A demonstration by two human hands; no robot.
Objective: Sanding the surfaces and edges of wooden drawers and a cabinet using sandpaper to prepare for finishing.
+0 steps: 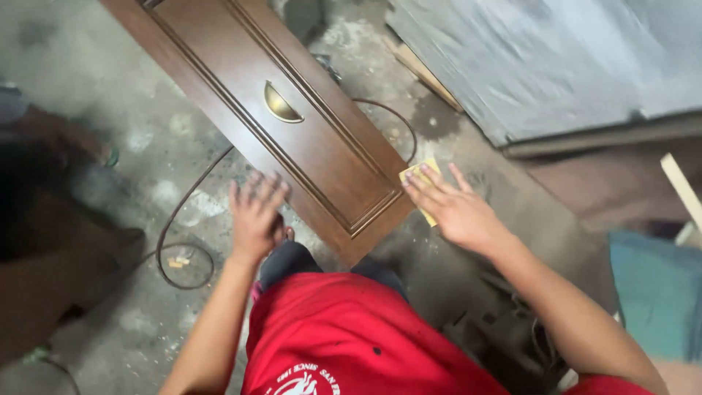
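Yellow abrasive paper [423, 181] sits under the fingers [424, 183] of your right hand [457, 212], which lie flat and spread, pressing the folded sheet against the near right corner of the brown wooden panel [292, 124]. Your left hand [256, 216] is blurred; its fingers look spread wide and hold nothing, hovering just beside the panel's left edge above your knee.

The panel runs away from you at a slant, its near end close to your lap, its far end out of frame. It has a raised moulded frame and a brass cup pull [281, 104] near the middle. It seems to lie on or just above the dusty concrete floor [139, 139]; what bears it I cannot tell.

A dark cable [183, 212] loops over the floor on the left, passes beneath the panel and comes out on its right side. To the right stands a grey board [541, 58] with a strip of wood at its foot.

The risks, as I judge them: with your left hand off the wood, a firm push from the right could swing or slide the panel. The cable under it may let it rock. Pressing hard on the corner's moulded edge could cut through the finish, and the paper could slip from under flat fingers.
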